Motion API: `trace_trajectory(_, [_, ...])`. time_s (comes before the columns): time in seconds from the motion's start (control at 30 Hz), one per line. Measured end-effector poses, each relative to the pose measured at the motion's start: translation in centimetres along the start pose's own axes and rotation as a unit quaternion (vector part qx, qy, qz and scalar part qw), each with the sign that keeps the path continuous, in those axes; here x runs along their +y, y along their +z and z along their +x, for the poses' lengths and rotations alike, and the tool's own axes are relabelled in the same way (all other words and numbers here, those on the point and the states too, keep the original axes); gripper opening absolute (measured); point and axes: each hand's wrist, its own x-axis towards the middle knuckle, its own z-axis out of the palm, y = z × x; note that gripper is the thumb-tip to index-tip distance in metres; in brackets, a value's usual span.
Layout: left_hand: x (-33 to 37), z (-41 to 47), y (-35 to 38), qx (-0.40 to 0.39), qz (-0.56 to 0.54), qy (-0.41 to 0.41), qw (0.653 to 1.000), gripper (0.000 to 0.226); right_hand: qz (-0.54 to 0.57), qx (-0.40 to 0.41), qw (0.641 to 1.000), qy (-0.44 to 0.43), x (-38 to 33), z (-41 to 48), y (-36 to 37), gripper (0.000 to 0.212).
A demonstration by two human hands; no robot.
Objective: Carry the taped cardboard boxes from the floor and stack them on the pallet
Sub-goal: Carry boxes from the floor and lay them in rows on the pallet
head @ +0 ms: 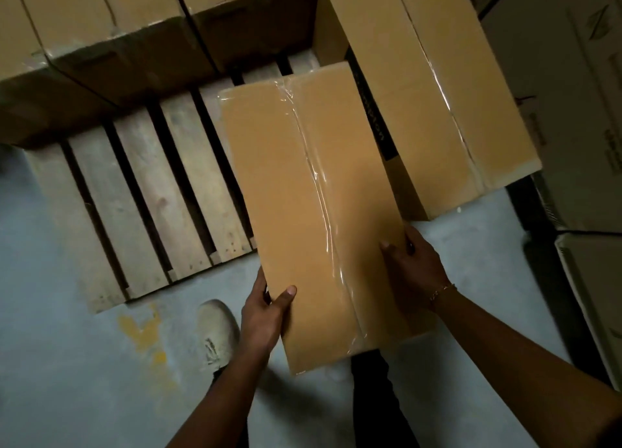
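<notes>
A long brown taped cardboard box [303,195] hangs in front of me, its far end over the wooden pallet [141,185]. My left hand [266,313] grips its near left edge, thumb on top and fingers under. On the right edge, my right hand [412,269] holds the box with the thumb lying on the top face. Clear tape runs along the box's middle seam. Another taped box [437,87] stands on the pallet right beside it. Several more taped boxes [111,20] line the pallet's far side.
Bare pallet slats lie to the left of the held box. Grey concrete floor [67,363] with a yellow stain is below, and my pale shoe [217,333] stands near the pallet's front edge. White printed cartons [579,111] are stacked at the right.
</notes>
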Motion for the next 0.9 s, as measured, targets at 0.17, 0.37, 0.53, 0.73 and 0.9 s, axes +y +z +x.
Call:
trace_trajectory(0.17, [0.0, 0.9, 4.3, 0.012, 0.004, -0.009, 1.000, 0.066, -0.059, 0.070, 0.996, -0.012, 1.6, 2.7, -1.6, 0.068])
trace_trajectory(0.37, [0.7, 1.8, 6.3, 0.045, 0.024, -0.018, 0.999, 0.066, -0.044, 0.088, 0.995, -0.025, 3.0, 3.8, -2.9, 0.058])
trace_trajectory(0.53, [1.3, 1.8, 6.6, 0.053, 0.065, -0.020, 0.996, 0.072, -0.007, 0.025, 0.999, -0.030, 3.8, 3.5, -4.0, 0.059])
trace_trajectory(0.73, [1.7, 0.7, 6.8, 0.045, 0.098, -0.018, 0.994, 0.099, -0.013, -0.019, 0.999, 0.036, 5.5, 3.0, -5.3, 0.075])
trace_trajectory(0.9, [1.3, -0.5, 7.7, 0.042, 0.095, -0.012, 0.995, 0.113, -0.047, -0.057, 0.987, 0.141, 9.0, 0.6, -6.4, 0.074])
